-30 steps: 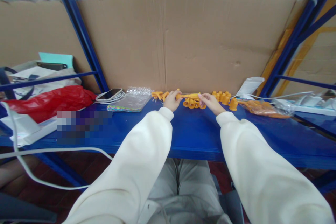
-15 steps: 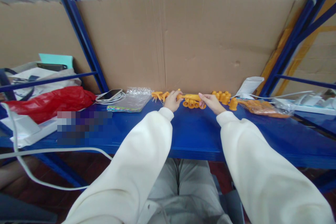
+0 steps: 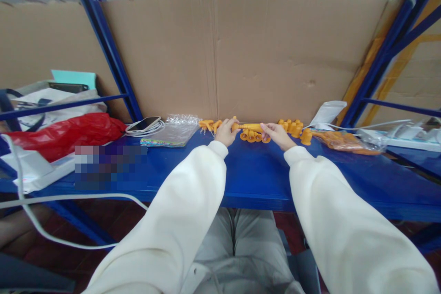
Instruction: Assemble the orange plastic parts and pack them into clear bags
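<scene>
Fingers of the left hand (image 3: 226, 133) and right hand (image 3: 277, 136) pinch opposite ends of one long orange piece (image 3: 251, 127), just beside orange cups (image 3: 251, 137). Since one second ago both hands hardly move, so the work seems at a steady stage. Room to move is toward the front edge of the blue table (image 3: 255, 174); cardboard (image 3: 268, 55) stands close behind.

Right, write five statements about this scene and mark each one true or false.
1. The left hand and the right hand hold an orange stick between them. True.
2. The red bag lies to the right of the phone. False: it lies to the left.
3. Cardboard stands behind the table. True.
4. The sleeves are black. False: they are white.
5. The table is green. False: it is blue.
</scene>
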The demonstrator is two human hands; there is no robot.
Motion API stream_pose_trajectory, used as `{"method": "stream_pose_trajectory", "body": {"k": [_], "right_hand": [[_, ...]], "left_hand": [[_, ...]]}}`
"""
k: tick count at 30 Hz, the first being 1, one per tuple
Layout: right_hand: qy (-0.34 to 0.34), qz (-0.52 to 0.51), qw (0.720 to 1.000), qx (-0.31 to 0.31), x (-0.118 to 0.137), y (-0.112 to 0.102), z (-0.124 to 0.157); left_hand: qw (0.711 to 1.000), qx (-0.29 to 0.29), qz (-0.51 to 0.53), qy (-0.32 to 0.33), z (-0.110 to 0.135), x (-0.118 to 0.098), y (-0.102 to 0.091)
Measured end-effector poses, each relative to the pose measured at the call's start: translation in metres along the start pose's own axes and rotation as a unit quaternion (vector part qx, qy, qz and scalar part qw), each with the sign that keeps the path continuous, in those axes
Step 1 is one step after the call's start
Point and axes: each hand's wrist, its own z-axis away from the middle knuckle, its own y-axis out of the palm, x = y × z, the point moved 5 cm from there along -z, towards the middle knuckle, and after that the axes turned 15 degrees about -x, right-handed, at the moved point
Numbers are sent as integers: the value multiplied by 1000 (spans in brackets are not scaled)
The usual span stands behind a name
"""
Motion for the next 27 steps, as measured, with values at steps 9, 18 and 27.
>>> {"method": "stream_pose_trajectory", "body": {"k": [9,18,27], "right_hand": [[27,11,999,-16,-6,0,-1],[16,6,999,-46,-17,-7,-8],[-57,128,986,-94,-30,-15,-19]], "left_hand": [[1000,10,2,1,0,0,1],[1000,0,-1,-22,-1,10,4],[997,5,-15,-71,1,37,14]]}}
